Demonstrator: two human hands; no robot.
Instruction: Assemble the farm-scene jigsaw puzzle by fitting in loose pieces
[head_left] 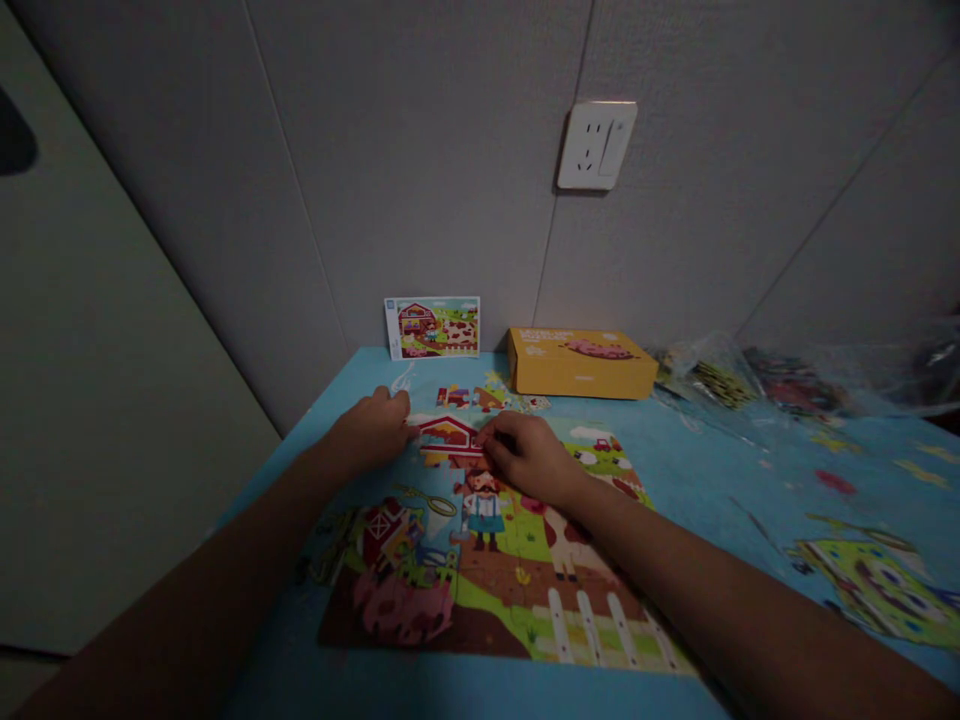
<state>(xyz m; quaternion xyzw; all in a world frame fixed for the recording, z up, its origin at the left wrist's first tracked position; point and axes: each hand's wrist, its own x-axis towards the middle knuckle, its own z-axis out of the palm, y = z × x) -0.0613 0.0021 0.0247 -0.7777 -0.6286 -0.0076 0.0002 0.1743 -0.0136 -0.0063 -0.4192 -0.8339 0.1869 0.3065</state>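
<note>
A farm-scene jigsaw puzzle [487, 560] lies mostly assembled on the blue patterned table cover [720, 490]. My left hand [371, 430] rests at the puzzle's upper left edge, fingers curled and pressing beside the red barn piece [448, 436]. My right hand [529, 455] sits just right of that barn piece, fingers bent down onto the puzzle's top row. Both hands flank the barn piece and touch it. Several loose pieces [480, 397] lie beyond the hands, near the wall.
A reference picture card [433, 327] leans against the grey wall. A yellow puzzle box [579, 363] stands to its right. Clear plastic bags [757, 385] with more pieces lie at the back right. A wall socket [596, 145] is above.
</note>
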